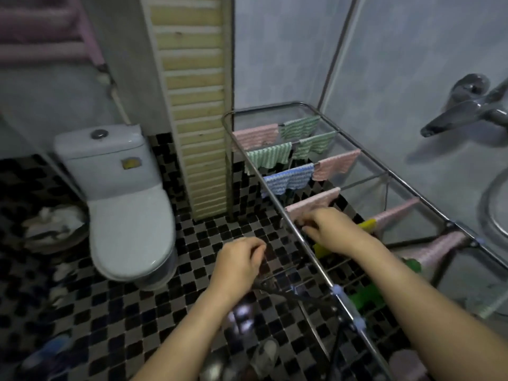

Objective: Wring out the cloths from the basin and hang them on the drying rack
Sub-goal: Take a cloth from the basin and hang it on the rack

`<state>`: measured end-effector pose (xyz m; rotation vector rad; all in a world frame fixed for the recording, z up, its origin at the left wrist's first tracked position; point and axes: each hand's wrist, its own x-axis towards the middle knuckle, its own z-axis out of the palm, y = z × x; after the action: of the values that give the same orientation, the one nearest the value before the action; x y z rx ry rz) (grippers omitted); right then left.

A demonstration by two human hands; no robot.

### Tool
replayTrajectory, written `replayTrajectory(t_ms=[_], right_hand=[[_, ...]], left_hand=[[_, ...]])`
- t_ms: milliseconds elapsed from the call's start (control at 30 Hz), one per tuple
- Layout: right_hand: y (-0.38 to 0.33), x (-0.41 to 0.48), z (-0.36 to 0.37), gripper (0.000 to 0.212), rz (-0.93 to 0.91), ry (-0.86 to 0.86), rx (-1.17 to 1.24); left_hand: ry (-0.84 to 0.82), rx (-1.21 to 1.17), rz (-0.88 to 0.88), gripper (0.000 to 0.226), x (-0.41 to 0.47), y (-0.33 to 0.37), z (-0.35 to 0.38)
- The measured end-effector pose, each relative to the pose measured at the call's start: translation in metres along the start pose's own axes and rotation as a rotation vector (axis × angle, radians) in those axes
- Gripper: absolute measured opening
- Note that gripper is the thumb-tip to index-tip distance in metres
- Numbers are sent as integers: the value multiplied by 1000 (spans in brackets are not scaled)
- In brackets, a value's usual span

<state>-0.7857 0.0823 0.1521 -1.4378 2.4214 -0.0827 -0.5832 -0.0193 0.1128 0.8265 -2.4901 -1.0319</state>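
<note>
The floor [132, 312] is made of little black and grey square tiles. This is a bathroom.

The left hand [237, 261] is over the floor, just beside the shiny metal drying rack [412, 191]. Its fingers are curled in together and it holds nothing.

The right hand [334, 231] lies on top of one yellow cloth [367, 224] on the rack. Its fingers [308, 229] bend down at a bar. It is too blurry to tell if they grip.

Farther back, more cloths hang on the bars: five pink cloths [313, 202], three green stripy cloths [269, 156] and one blue stripy cloth [288, 178].

One white toilet [129, 215] stands to the left. Behind it all is a pale grey wall [384, 64].
</note>
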Motion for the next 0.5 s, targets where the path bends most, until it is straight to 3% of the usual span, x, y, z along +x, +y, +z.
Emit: replayTrajectory(t_ms=[267,500], right_hand=[[-147,-8,5,17,-235,34,377],[-296,-2,34,14,-455,-122,635]], left_hand=[[197,-121,-236,19,-86,-35,-79],[565,-82,-492,22,-167,-92,-162]])
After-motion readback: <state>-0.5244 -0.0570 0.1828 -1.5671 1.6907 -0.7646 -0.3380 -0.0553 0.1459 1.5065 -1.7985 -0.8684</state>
